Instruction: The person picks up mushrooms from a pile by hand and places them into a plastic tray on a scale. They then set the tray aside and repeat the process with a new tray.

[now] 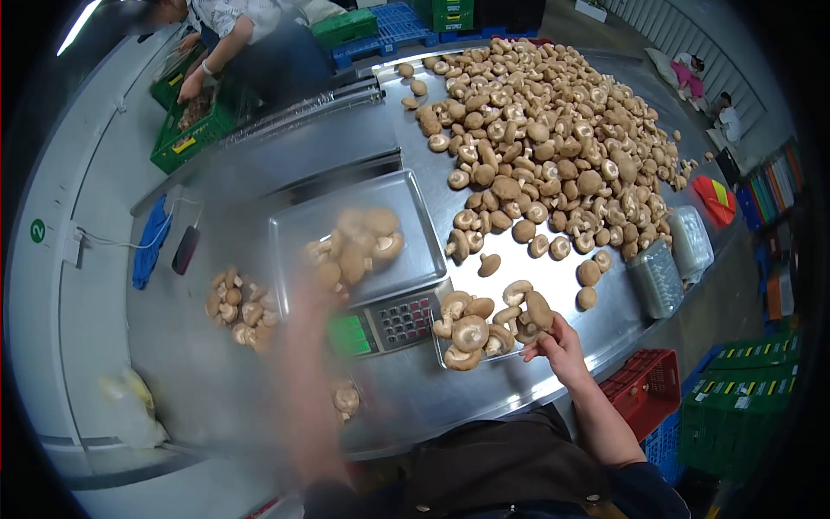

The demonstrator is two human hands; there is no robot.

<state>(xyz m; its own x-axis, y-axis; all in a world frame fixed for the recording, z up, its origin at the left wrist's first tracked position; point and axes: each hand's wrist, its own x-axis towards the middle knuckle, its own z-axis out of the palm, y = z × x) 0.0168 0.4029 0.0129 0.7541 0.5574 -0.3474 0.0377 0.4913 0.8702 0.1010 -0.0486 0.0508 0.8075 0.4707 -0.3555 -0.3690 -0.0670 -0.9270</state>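
Note:
Smeared by motion, my left hand [318, 290] is at the near-left side of the scale's metal pan [415, 221], close to a group of shiitake mushrooms [353, 259] lying in it; its fingers cannot be made out. My right hand [560, 350] is closed at the right end of a small shallow tray [443, 356] heaped with shiitake mushrooms [471, 332]. Its fingers also touch a large mushroom [538, 310] at that end. The scale's keypad [406, 320] and lit green display [349, 336] face me, between the two hands.
A big pile of shiitakes [553, 147] covers the table's far right. Smaller mushroom groups [242, 307] lie left of the scale. Wrapped packs of trays [657, 278] sit at the right edge, above a red crate [644, 385]. A co-worker [251, 52] reaches into a green crate [186, 143].

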